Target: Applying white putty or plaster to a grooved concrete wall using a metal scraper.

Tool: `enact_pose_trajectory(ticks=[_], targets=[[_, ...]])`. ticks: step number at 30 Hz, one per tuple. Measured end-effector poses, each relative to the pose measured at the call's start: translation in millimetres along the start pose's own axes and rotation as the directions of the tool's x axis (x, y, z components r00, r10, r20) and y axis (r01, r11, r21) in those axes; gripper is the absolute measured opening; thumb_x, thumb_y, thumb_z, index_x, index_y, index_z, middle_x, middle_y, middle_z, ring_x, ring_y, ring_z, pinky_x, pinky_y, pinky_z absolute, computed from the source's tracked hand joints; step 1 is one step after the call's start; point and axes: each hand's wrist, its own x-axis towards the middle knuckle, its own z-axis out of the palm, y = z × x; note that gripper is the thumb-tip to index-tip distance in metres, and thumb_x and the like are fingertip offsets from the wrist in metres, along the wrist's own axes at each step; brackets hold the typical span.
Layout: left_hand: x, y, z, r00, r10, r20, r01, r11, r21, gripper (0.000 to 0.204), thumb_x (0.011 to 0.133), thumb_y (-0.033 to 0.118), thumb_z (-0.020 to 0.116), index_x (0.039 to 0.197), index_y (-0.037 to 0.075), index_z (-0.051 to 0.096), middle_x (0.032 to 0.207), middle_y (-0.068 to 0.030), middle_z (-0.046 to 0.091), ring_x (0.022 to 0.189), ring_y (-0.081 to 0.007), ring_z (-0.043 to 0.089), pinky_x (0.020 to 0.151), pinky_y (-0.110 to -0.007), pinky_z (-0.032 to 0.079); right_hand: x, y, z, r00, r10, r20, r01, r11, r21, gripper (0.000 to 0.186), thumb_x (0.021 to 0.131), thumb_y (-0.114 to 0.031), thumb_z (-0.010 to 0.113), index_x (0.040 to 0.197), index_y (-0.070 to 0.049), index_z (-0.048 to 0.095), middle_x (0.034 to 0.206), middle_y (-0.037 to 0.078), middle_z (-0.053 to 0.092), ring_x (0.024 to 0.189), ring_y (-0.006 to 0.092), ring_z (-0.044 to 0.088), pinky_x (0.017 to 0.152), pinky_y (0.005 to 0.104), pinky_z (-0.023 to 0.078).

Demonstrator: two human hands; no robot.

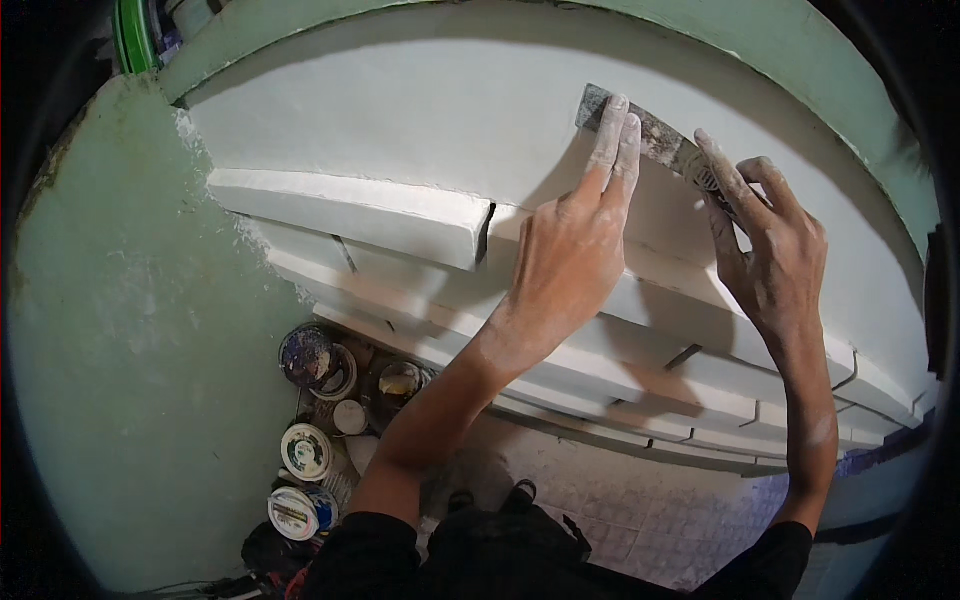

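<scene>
My right hand (778, 250) is closed round the handle of a putty knife (655, 138), its fingers dusted with white powder. The knife's grey, stained blade lies against the smooth white wall panel (420, 90) and points up to the left. Two outstretched fingers of my left hand (572, 245) press flat on the blade. The other fingers of that hand are curled away, mostly out of sight. White smears cover both hands. Below them run stepped white ledges (350, 212) with dark gaps cut into them.
A pale green wall (130, 330) stands at the left, and a green curved border (820, 75) arches over the panel. Several paint buckets (306, 452) crowd the floor at lower left. Below me is a tiled floor (650, 520). A bright green object (133, 38) sits at upper left.
</scene>
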Motion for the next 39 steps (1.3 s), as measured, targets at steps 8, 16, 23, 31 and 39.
enact_pose_trajectory(ticks=[8, 16, 23, 31, 39], targets=[[-3.9, 0.7, -3.9, 1.000, -0.018, -0.012, 0.018, 0.999, -0.038, 0.080, 0.077, -0.007, 0.052, 0.153, -0.001, 0.029, 0.159, -0.0168, 0.029, 0.093, -0.0308, 0.070, 0.069, -0.035, 0.059, -6.5, -4.0, -9.8, 0.997, 0.076, 0.024, -0.076, 0.997, -0.008, 0.065, 0.077, 0.000, 0.072, 0.136, -0.025, 0.062, 0.095, 0.006, 0.063, 0.074, 0.0226, 0.064, 0.066, 0.0363, 0.054], [-5.9, -10.0, -3.6, 0.998, -0.061, 0.033, 0.058, 0.994, 0.089, 0.082, 0.077, -0.007, 0.052, 0.155, 0.000, 0.026, 0.162, -0.0151, 0.026, 0.084, -0.0255, 0.070, 0.063, -0.031, 0.057, -1.3, -12.7, -6.2, 0.994, 0.099, 0.044, -0.099, 0.995, -0.003, 0.066, 0.076, 0.001, 0.073, 0.136, -0.025, 0.062, 0.095, 0.005, 0.063, 0.074, 0.0209, 0.064, 0.067, 0.0360, 0.055], [-11.1, -5.4, -3.9, 0.998, -0.008, 0.064, 0.008, 1.000, -0.001, 0.083, 0.077, -0.008, 0.054, 0.155, 0.002, 0.029, 0.161, -0.0132, 0.029, 0.071, -0.0225, 0.068, 0.061, -0.029, 0.055, -16.4, -9.0, -8.1, 0.995, 0.099, -0.011, -0.099, 0.995, 0.001, 0.067, 0.074, 0.004, 0.073, 0.134, -0.025, 0.064, 0.094, 0.005, 0.064, 0.073, 0.0196, 0.064, 0.065, 0.0349, 0.055], [-5.2, -12.8, -17.1, 0.992, -0.041, 0.118, 0.032, 0.996, 0.079, 0.078, 0.080, -0.006, 0.051, 0.154, 0.007, 0.031, 0.161, -0.0078, 0.029, 0.072, -0.0220, 0.068, 0.063, -0.029, 0.058, -7.7, -20.0, -6.5, 0.990, 0.136, 0.028, -0.135, 0.990, -0.037, 0.065, 0.076, 0.001, 0.072, 0.135, -0.024, 0.063, 0.092, 0.004, 0.063, 0.071, 0.0202, 0.063, 0.064, 0.0359, 0.055], [-15.6, -42.4, -44.9, 0.998, -0.020, -0.063, 0.017, 0.998, -0.053, 0.059, 0.081, -0.004, 0.049, 0.140, 0.002, 0.051, 0.149, -0.0136, 0.048, 0.091, -0.0207, 0.070, 0.076, -0.030, 0.056, 3.6, -41.4, 10.0, 0.995, 0.101, -0.019, -0.099, 0.993, 0.056, 0.061, 0.079, -0.005, 0.073, 0.136, -0.024, 0.061, 0.094, 0.003, 0.063, 0.069, 0.0215, 0.064, 0.059, 0.0357, 0.053]])
